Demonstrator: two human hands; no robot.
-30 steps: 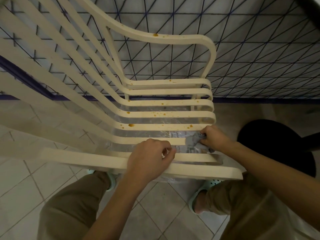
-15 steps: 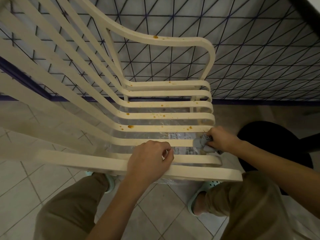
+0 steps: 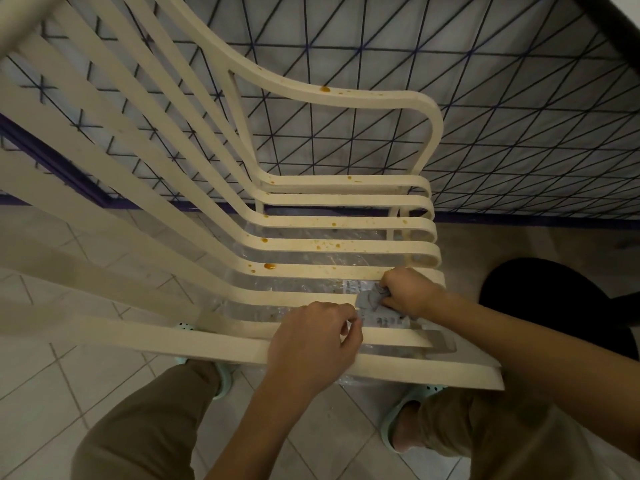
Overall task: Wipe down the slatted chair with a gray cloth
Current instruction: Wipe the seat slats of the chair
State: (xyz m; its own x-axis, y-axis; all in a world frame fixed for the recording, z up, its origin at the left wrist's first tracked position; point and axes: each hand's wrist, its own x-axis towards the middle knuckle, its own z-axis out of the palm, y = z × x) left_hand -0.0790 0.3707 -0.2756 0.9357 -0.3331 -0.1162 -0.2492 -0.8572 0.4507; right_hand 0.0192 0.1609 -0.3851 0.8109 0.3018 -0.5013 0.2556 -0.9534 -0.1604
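Bunching the gray cloth (image 3: 370,301) in curled fingers, the right hand (image 3: 410,292) presses it against a seat slat; the left hand (image 3: 313,344) grips the slatted chair (image 3: 346,98) at its near armrest.

— Any writing to read here?
— Only dark print on the plastic sheet (image 3: 379,321) under the chair (image 3: 346,244), seen between its front slats. It's too blurred to make out.

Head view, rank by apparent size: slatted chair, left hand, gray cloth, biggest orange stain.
1. slatted chair
2. left hand, enlarged by nearness to the camera
3. gray cloth, partly hidden by the right hand
4. orange stain
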